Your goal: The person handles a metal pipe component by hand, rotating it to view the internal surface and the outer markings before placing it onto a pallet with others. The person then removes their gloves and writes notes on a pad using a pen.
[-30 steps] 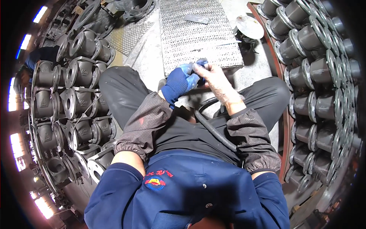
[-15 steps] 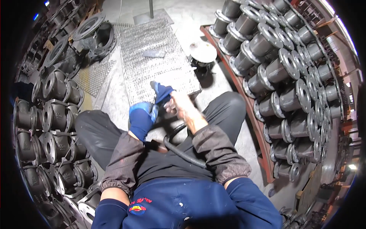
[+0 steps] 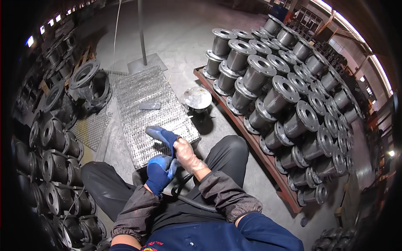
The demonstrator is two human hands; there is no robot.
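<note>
My left hand (image 3: 160,172) wears a blue glove with a dark blue cuff. Its fingers are closed on the lower edge of a second blue glove (image 3: 164,135), close under my right hand. That second glove covers the fingers of my right hand (image 3: 187,154), which point away to the left, stretched out. The back of the right hand and its wrist still show, under what looks like a thin clear film. Just beyond the hands lies a metal mesh-topped platform (image 3: 142,90), with a small grey block (image 3: 150,105) on it.
To the right, grey flanged pipe pieces (image 3: 259,71) stand packed on a red-brown metal pallet (image 3: 251,148). More castings (image 3: 56,165) are stacked at left. A round-topped stool (image 3: 197,98) stands beside the platform. A black corrugated hose (image 3: 197,204) crosses my lap; a post (image 3: 141,33) rises beyond.
My view has tilted up, showing more floor ahead. The second glove, bunched before at my right fingers, now extends along them, and the right hand has pushed into it.
</note>
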